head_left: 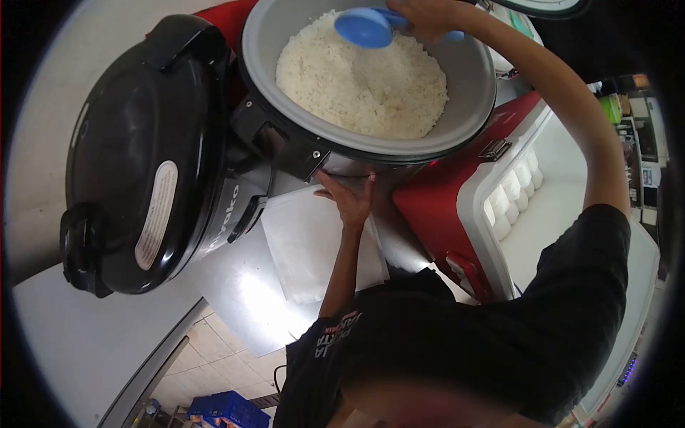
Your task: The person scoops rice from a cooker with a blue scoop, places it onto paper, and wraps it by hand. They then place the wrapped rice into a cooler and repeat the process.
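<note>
A blue rice scoop (364, 28) is in my right hand (424, 18), whose fingers are closed on its handle. The scoop hangs over the white cooked rice (364, 85) near the far side of the pot. The rice lies heaped in the grey inner pot of a large rice cooker (285, 107), which looks tilted. With fingers spread, my left hand (349, 200) touches the near outer side of that cooker; some fingertips are hidden against it.
To the left stands a second black rice cooker (143, 150) with its lid closed. An open red cooler box (446, 192) with a white inside is on the right. White sheets (314, 242) lie on the metal table (242, 292). A blue crate (228, 410) sits below.
</note>
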### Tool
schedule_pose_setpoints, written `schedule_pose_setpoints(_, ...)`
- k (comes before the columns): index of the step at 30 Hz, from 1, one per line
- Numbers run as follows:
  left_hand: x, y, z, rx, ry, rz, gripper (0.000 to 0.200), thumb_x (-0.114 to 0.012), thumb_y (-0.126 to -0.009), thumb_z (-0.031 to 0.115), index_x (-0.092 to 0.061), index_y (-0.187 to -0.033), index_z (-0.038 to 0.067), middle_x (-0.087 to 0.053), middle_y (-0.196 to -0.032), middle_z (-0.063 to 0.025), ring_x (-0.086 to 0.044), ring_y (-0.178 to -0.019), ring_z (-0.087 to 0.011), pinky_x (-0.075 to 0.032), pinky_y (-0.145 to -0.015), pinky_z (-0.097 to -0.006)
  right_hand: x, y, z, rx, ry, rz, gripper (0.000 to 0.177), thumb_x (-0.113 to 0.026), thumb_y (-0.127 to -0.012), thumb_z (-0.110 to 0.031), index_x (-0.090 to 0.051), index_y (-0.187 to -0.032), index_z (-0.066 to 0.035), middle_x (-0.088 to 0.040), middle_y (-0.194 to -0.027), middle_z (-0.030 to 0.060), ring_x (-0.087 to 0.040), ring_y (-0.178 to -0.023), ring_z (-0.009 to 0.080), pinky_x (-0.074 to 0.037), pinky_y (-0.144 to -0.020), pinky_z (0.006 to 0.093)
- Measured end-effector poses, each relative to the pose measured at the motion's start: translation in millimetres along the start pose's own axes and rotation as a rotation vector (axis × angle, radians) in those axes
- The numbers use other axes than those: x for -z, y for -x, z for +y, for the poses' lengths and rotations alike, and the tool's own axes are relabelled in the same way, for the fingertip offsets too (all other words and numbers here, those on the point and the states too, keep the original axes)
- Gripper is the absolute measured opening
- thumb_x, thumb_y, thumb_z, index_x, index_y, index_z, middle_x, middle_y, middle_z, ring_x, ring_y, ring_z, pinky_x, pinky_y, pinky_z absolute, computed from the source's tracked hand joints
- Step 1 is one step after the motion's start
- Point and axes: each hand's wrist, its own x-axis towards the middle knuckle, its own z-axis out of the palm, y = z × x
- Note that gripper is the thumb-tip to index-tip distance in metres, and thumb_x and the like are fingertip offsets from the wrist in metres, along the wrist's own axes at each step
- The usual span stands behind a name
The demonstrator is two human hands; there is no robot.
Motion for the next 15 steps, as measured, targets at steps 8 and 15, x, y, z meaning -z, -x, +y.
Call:
schedule_pose_setpoints(8, -18.9, 3.8, -21.5, 0.04, -0.108, 0.001, 0.128, -0.066, -0.07, 0.065, 0.012, -0.142, -0.007, 0.001, -0.15, -0.0287, 0.0, -0.142, -0.0359, 0.014, -0.107, -0.0583, 9.7, 52.5, -30.7, 0.018, 0.291, -0.246, 0.025, -0.05, -0.084, -0.014, -0.054, -0.104, 0.001, -0.064, -0.084, 0.0163, -0.063, -0.075, 0.0274, -0.049, -0.064, 0.0376)
schedule_pose_setpoints(15, -16.6, 3.1, -19.8, 0.017, -0.118, -0.001, 0.128, -0.064, -0.069, 0.068, 0.007, -0.142, -0.008, -0.002, -0.15, -0.0303, -0.004, -0.141, -0.0388, 0.011, -0.106, -0.0615, 59.3, 69.7, -86.7, 0.233, -0.109, -0.546, 0.037, -0.062, -0.077, -0.01, -0.06, -0.113, -0.005, -0.066, -0.089, 0.017, -0.065, -0.078, 0.0325, -0.05, -0.071, 0.0416)
